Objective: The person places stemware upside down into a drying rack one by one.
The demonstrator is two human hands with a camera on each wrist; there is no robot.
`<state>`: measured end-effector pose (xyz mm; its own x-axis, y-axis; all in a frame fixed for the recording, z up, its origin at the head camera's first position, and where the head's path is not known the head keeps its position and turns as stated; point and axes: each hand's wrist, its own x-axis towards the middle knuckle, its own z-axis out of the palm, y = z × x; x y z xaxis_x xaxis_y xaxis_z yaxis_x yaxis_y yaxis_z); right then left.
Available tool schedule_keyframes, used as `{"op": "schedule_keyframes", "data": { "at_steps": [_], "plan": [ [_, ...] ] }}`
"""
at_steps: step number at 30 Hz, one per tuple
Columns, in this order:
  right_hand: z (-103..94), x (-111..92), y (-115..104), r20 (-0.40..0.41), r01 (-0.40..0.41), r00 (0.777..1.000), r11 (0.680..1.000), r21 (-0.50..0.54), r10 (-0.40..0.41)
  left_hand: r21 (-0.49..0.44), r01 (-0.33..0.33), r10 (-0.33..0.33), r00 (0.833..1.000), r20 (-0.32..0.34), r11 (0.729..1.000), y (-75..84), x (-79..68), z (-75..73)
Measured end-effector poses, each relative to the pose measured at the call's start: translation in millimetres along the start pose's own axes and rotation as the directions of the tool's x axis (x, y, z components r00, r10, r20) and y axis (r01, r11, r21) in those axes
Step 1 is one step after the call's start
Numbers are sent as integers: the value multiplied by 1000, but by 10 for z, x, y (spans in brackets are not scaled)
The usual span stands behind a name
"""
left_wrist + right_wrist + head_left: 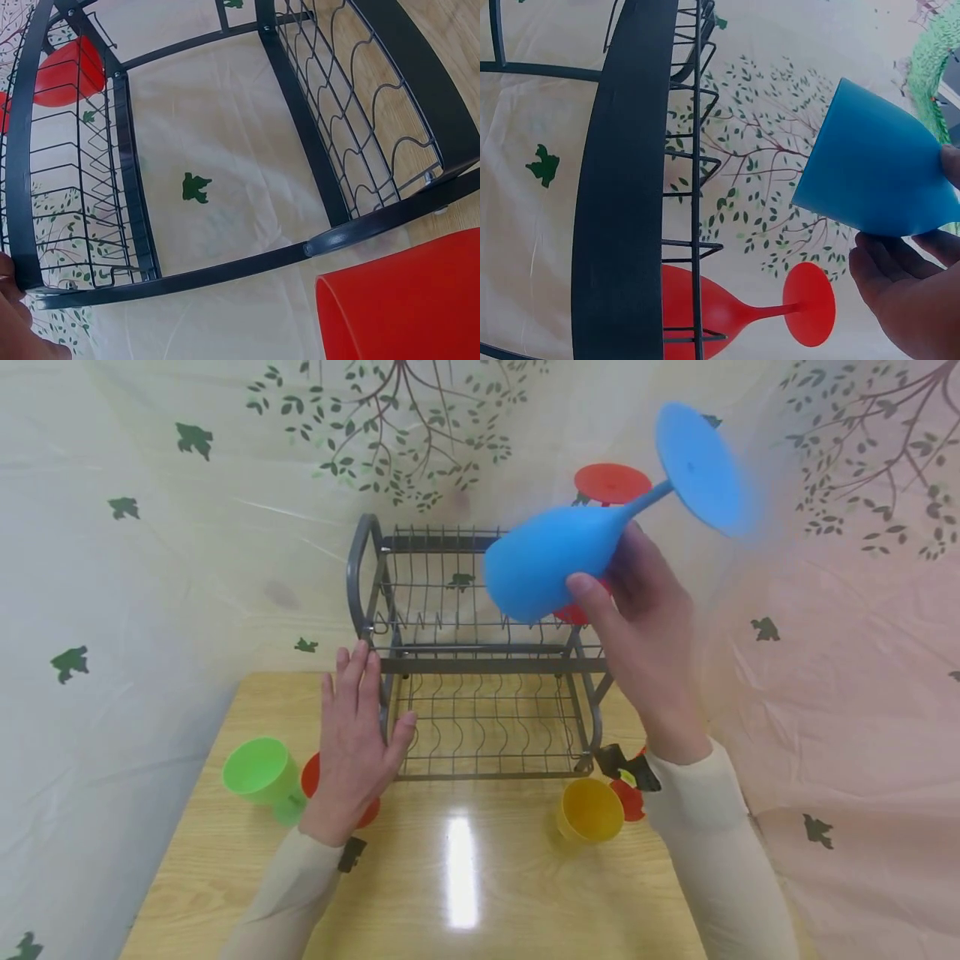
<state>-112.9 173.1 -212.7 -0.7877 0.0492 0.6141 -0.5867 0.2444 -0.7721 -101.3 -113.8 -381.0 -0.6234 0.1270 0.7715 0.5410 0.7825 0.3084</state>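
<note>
A blue plastic goblet (558,556) hangs tilted above the upper tier of the dark two-tier dish rack (480,665), its foot up to the right and its bowl down to the left. My right hand (648,627) grips it by the bowl, thumb on the near side; the right wrist view shows the fingers under the blue bowl (877,165). Upside down on the upper tier, behind that hand, stands a red goblet (611,483), partly hidden. My left hand (352,735) rests with extended fingers against the rack's left front corner.
A green goblet (258,770) stands on the wooden table (405,868) at left. Beside it, a red goblet (412,300) is partly covered by my left arm. An orange-yellow cup (591,810) stands front right, with a red piece (628,800) behind it. Leaf-printed cloth surrounds the table.
</note>
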Motion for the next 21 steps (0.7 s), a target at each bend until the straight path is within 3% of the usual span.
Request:
{"op": "schedule_keyframes", "data": {
  "at_steps": [5,12,21],
  "plan": [
    [74,155,99,34,-9,999,1000,-30,10,13,-20,20,1000,-7,1000,-8,9,-6],
    [136,301,240,83,-110,989,988,-105,119,24,-47,47,999,-18,999,-41,21,-7],
    [217,451,393,189,-173,956,951,-257,225,24,-34,34,999,-4,999,-37,15,-7]
  ]
}}
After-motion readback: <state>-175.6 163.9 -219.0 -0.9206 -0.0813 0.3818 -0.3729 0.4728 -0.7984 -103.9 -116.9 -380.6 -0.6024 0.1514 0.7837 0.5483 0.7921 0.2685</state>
